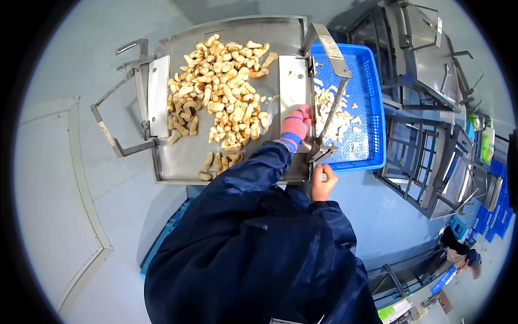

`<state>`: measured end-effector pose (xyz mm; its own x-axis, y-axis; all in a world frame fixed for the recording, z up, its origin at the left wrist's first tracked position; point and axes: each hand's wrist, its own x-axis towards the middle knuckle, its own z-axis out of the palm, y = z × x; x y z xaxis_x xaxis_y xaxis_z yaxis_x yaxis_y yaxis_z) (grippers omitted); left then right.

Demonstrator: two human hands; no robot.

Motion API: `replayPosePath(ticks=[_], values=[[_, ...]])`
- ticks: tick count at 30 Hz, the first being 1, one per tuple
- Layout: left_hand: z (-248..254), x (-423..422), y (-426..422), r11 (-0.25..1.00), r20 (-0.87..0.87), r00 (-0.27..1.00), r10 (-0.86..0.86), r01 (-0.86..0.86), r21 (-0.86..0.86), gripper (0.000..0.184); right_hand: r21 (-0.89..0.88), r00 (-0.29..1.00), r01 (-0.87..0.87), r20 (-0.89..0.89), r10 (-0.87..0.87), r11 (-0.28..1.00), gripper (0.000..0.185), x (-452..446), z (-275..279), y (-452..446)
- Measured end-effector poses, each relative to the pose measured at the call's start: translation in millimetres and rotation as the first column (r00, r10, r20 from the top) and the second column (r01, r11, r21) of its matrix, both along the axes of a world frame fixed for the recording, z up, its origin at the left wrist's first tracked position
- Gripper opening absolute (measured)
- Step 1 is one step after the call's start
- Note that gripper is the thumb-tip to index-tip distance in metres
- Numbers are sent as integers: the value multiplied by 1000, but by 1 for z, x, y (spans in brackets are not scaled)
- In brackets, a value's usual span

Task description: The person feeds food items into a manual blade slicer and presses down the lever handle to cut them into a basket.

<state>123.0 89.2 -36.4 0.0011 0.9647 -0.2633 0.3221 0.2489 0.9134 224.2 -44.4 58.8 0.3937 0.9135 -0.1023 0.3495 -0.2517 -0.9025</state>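
Note:
My left hand (295,128), in a pink and blue striped glove, is closed at the edge of the right white cutting board (292,81), beside a metal cutter frame (333,54). Whatever its fingers hold is hidden. Bare and curled, my right hand (322,183) is just below the lower end of that frame; I cannot make out what is in it. Pale, brown-patched mushrooms (229,81) lie heaped on the steel table (183,167) to the left. Right of the cutter, a blue crate (372,108) contains cut pale pieces (329,110).
A second white board (159,97) and hinged metal frame (141,97) are at the table's left side. Steel stands (426,156) occupy the right, with blue crates (493,218) beyond. Another person (461,254) is at the far lower right.

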Motion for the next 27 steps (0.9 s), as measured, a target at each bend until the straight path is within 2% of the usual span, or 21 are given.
replayPosePath(ticks=[1, 4, 7, 9, 12, 13, 16, 17, 18, 20, 21, 22, 23, 24, 25, 27], values=[[15, -1, 2, 1000, -19, 1000, 6, -7, -24, 35, -3, 1000, -11, -17, 11, 1000, 20, 2, -15, -5], [32, -3, 1, 992, 62, 997, 35, -27, -119, 35, 9, 999, -40, -11, 40, 999, 20, 5, -27, -8], [-2, 1, 0, 1000, 23, 1000, 4, -4, 11, 34, 15, 999, -41, -15, 41, 999, 20, 7, -31, -10], [-8, 3, 1, 991, -53, 999, 5, 2, 131, 29, 12, 999, -30, -25, 30, 999, 20, 4, -17, -6], [-24, 8, 0, 991, 307, 943, 130, -130, -19, 26, -53, 990, 81, -110, -87, 995, 20, -3, 19, 6], [-11, 1, 4, 996, 70, 997, -32, 37, -75, 25, -27, 987, 80, -141, -83, 996, 21, -6, 38, 14], [-26, 9, 0, 997, 29, 997, 71, -72, 26, 30, 47, 997, 52, 51, -55, 998, 22, -4, 17, 8], [-27, 10, 2, 997, 28, 996, 80, -80, 11, 30, 99, 998, 58, 23, -61, 993, 22, -5, 1, 2], [-28, 11, 2, 996, 25, 996, 87, -87, -9, 30, 75, 1000, -1, 29, -1, 997, 21, -1, -9, -1], [-32, 12, 2, 995, 15, 995, 94, -93, -46, 30, 104, 1000, -2, 10, 1, 995, 21, 0, -17, -4], [-27, 11, 4, 998, -85, 995, 61, -59, 26, 31, 99, 1000, -2, 16, 0, 995, 21, -1, -15, -2], [-39, 15, 7, 993, 1, 993, 120, -120, 6, 31, 92, 1000, 10, 22, -12, 996, 21, -1, -11, -2], [-36, 14, 10, 988, 109, 985, 132, -123, -90, 31, 85, 999, 29, 29, -32, 996, 21, -2, -3, -2], [-26, 11, 17, 976, 214, 965, 151, -111, -188, 32, 28, 999, 36, 17, -36, 999, 21, -2, 5, -1], [10, 10, 18, 921, 401, 878, 262, -104, -374, 33, 30, 999, 29, 14, -30, 999, 20, 0, 5, -1], [32, 7, 20, 930, 450, 855, 260, -96, -355, 30, 33, 1000, 19, -2, -19, 999, 18, 0, 10, 0]])
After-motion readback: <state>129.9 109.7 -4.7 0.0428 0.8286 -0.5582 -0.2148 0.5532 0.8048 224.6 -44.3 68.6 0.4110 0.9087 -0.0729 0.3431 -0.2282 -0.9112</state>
